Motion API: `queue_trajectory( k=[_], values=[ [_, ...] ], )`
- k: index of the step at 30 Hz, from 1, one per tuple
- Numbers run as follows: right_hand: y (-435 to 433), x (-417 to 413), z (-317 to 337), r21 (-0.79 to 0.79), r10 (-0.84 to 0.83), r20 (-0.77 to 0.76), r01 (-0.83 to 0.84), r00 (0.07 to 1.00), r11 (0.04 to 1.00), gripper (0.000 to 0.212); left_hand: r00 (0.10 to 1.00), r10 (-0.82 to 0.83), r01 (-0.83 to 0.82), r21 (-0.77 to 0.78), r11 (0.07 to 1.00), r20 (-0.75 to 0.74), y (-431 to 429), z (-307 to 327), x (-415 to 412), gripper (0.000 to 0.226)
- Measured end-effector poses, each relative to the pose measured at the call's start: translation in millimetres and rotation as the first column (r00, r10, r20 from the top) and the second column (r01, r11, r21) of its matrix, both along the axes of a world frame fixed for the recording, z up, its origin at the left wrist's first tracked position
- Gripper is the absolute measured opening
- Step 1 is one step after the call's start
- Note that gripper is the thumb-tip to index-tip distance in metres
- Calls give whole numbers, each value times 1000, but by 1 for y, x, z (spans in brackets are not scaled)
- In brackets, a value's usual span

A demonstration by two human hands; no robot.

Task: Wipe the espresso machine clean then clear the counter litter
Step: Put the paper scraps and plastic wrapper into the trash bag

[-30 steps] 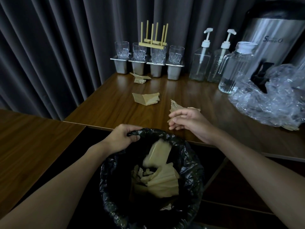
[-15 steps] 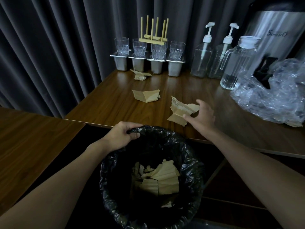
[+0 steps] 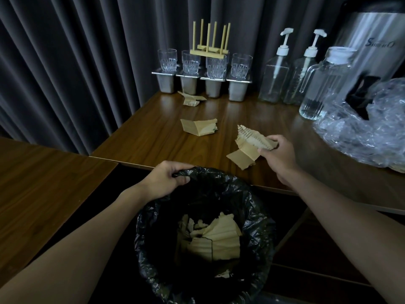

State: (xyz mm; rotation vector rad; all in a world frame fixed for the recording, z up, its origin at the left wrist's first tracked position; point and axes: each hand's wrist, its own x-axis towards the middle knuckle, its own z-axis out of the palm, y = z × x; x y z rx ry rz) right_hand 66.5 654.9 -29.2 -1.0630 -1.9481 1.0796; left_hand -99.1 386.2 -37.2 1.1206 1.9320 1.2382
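Observation:
A bin lined with a black bag (image 3: 258,227) stands below the counter's front edge, with several torn cardboard scraps (image 3: 214,240) inside. My left hand (image 3: 166,181) grips the bag's rim at the upper left. My right hand (image 3: 278,154) is closed on a torn corrugated cardboard piece (image 3: 245,143) that still touches the wooden counter (image 3: 153,141). Two more cardboard pieces lie further back: one at mid-counter (image 3: 199,127), one near the metal cups (image 3: 191,99). A steel machine (image 3: 372,47) stands at the far right.
Four glasses on metal cups (image 3: 201,69) with a wooden rack on top line the back. Two pump bottles (image 3: 276,73), a glass jug (image 3: 322,84) and crumpled clear plastic (image 3: 361,128) fill the right side. A lower wooden surface (image 3: 43,183) is on the left; grey curtains behind.
A scrap dropped from my right hand into the bin, then that hand reached out over the counter and closed on the nearest corrugated piece. My left hand stayed on the bag rim.

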Motion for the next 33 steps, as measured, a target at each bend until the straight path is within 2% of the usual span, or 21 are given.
queue_trajectory(
  k=[3,7,10,13,16,17,20,23,28,33],
  values=[
    [-1,2,5,-118,0,-81,-10,997,993,30,1000,3,-3,-3,1000,-6,0,1,1,36],
    [-9,12,16,-310,81,-231,-153,969,939,23,1000,12,-12,-17,1000,-20,-1,-1,-2,33],
    [-27,18,26,-385,254,-325,-373,911,844,25,999,12,-13,-19,1000,-33,-1,-2,-3,32],
    [-47,19,29,-373,446,-340,-554,828,744,28,999,4,-6,-32,999,-51,-1,1,-1,33],
    [-57,19,29,-363,651,-231,-685,723,632,31,997,-6,3,-41,999,-82,-1,3,0,32],
    [-57,18,28,-330,688,-164,-697,707,637,30,996,-14,11,-41,999,-84,-1,3,0,32],
    [-48,11,22,-229,612,-26,-601,790,766,22,998,-22,20,-41,999,-55,-1,6,-1,35],
    [-41,-5,11,-201,546,78,-524,834,828,29,995,-27,21,-66,998,-99,-2,10,-7,38],
    [-38,-49,-5,27,489,319,-524,812,851,50,980,-26,4,-113,994,-197,-20,9,-31,41],
    [-27,-95,-9,190,418,513,-574,750,797,58,985,10,-33,-133,991,-169,-33,0,-44,42]
  ],
)
